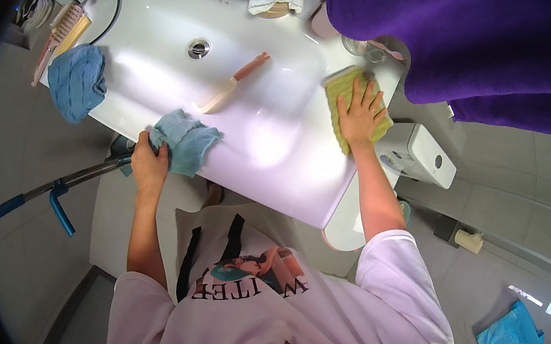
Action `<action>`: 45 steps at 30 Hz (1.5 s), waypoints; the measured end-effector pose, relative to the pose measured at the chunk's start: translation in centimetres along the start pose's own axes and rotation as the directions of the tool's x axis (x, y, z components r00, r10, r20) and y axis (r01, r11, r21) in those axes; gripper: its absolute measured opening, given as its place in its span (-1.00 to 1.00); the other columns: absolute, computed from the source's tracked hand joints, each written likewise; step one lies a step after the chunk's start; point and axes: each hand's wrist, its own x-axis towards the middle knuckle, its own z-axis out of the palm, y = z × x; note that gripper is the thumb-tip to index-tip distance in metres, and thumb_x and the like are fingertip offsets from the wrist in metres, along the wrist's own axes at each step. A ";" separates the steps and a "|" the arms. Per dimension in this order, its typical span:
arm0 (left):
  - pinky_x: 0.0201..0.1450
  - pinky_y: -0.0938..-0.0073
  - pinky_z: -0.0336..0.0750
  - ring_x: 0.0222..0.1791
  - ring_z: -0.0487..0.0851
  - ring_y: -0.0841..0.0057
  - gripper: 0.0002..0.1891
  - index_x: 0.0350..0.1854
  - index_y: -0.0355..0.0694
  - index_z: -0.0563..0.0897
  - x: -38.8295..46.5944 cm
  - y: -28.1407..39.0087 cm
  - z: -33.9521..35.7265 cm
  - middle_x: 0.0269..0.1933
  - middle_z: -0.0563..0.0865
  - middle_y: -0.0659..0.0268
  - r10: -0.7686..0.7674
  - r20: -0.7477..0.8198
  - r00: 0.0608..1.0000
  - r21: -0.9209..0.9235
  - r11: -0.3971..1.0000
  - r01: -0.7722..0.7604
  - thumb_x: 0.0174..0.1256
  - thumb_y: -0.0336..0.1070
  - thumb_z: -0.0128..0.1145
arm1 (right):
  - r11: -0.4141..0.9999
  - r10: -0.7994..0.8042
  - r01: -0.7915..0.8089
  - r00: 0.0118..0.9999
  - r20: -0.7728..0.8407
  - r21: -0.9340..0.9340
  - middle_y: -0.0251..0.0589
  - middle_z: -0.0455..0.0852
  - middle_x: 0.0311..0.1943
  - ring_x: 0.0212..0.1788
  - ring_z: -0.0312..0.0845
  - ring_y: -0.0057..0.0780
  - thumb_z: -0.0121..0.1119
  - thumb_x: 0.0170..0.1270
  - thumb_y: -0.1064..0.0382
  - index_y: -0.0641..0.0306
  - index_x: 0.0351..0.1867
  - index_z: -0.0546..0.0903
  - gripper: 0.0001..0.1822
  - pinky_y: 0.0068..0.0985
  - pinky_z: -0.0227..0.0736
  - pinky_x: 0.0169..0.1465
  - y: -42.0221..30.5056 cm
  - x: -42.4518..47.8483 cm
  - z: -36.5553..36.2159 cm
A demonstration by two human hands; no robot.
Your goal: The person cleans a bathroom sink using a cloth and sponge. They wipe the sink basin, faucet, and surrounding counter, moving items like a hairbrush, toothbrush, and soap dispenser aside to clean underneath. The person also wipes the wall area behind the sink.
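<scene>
My left hand grips a teal cloth at the front rim of the white washbasin; the cloth spreads over the rim. My right hand lies flat, fingers apart, on a folded yellow-green cloth at the basin's right side. Inside the basin, between the hands, rests a brush-like tool with a brownish-pink handle and a cream end. Behind it is a metal drain. A folded blue cloth hangs over the left rim.
Beside my left hand extends a metal pole with blue grips. A purple towel hangs at the right. Brushes lie at the back left corner; a cup and glass stand along the right rim. A white box sits below.
</scene>
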 end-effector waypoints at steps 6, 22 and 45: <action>-0.20 0.10 0.48 -0.23 0.61 -0.07 -0.54 -0.01 -0.23 0.44 -0.2 -4.3 -0.5 -0.28 0.65 -0.09 -0.143 -0.120 0.983 0.009 0.989 0.145 0.04 -0.20 0.26 | 0.996 -0.058 0.062 0.996 0.063 -0.069 -0.06 -0.13 0.45 0.45 -0.37 0.13 -0.16 0.28 -0.21 -0.07 0.43 0.05 -0.29 0.21 -0.50 0.33 -3.0 -7.7 -0.1; -0.18 0.65 0.42 -0.26 0.53 0.73 -0.81 -0.11 -0.24 0.54 -1.1 6.2 -5.1 -0.24 0.62 0.43 -0.022 0.330 0.944 -0.844 0.441 0.305 0.29 -0.32 0.12 | 0.999 0.015 -0.016 1.000 0.011 0.036 -0.09 -0.11 0.44 0.45 -0.33 0.11 -0.26 0.27 -0.33 -0.14 0.42 0.04 -0.27 0.16 -0.47 0.34 2.2 3.5 0.9; -0.49 0.68 0.45 -0.49 0.64 0.59 -0.84 -0.19 -0.23 0.43 -10.6 22.5 0.9 -0.32 0.63 0.30 0.372 0.662 0.650 -0.698 0.622 0.355 0.31 -0.32 0.09 | -0.316 0.261 -0.250 0.904 0.338 0.915 -0.46 0.60 -0.38 -0.35 0.46 -0.77 0.17 0.21 0.37 0.29 -0.13 0.58 -0.81 -0.71 0.37 -0.26 10.2 -15.3 -12.0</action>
